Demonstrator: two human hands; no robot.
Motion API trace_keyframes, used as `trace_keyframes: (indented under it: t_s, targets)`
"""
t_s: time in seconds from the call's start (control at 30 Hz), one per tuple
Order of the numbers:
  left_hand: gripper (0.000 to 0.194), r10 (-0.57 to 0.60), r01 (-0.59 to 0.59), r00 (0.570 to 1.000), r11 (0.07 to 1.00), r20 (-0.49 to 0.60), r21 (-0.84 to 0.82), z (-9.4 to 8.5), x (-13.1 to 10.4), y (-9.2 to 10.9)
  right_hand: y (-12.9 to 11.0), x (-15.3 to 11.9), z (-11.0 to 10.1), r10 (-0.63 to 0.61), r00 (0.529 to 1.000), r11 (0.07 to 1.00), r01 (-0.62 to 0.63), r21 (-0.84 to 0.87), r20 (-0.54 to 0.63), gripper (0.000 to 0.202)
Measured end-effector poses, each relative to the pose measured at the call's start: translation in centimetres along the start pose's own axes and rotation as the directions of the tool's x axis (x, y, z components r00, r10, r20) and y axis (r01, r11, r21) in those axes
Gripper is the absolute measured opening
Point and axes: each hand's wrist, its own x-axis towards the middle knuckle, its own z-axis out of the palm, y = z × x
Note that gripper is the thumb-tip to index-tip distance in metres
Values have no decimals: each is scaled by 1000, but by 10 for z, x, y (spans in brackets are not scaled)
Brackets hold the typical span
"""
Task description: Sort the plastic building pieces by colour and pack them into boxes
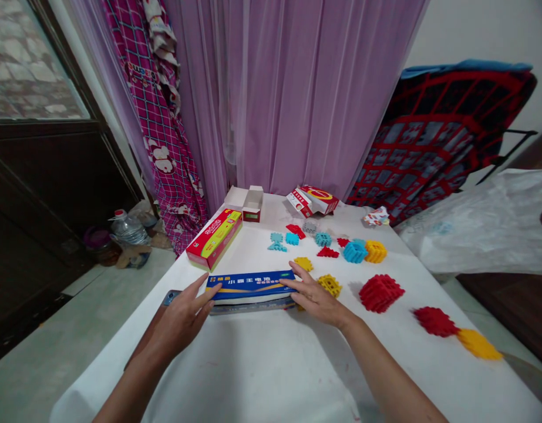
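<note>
A long blue battery box [248,283] with white Chinese lettering lies across the white table in front of me. My left hand [185,317] grips its left end, fingers on the top and left edge. At the right end, my right hand [312,294] holds it with fingers spread over the top and side. Just beyond my right hand are a flat yellow plastic piece [303,264] and a yellow block cube [329,285], partly covered by the hand. Under my left forearm lies a flat brown object [148,335] with a bluish corner, mostly hidden.
A red and yellow box [215,238] lies at the left. Behind it stand an opened small carton [252,205] and an opened red-white box [312,201]. Several interlocking pieces, a blue cube [354,251] and a red cube [380,293] spread rightward. A plastic bag [482,223] hangs right.
</note>
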Motion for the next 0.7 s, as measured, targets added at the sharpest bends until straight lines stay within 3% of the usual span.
trace_keyframes:
  t_s: [0.13, 0.27, 0.47, 0.53, 0.7]
  targets:
    - [41, 58, -58, 998, 992, 1, 110, -9, 1, 16, -7, -6, 2, -78, 993, 978, 58, -201, -93, 40]
    - [40, 100, -106, 994, 982, 45, 154, -7, 2, 30, -12, -9, 5, -170, 979, 917, 115, -381, -113, 48]
    - [41, 98, -101, 995, 982, 24, 158, 8, 2, 29, -12, -8, 12, -219, 963, 888, 131, -440, -156, 46]
    - [48, 86, -90, 996, 986, 40, 140, 9, 10, 25, -13, -7, 12, -223, 955, 896, 123, -427, -193, 44]
    - [81, 110, -143, 968, 980, 225, 138, 10, 38, 25, -18, -4, 12, -247, 936, 883, 111, -457, -250, 39]
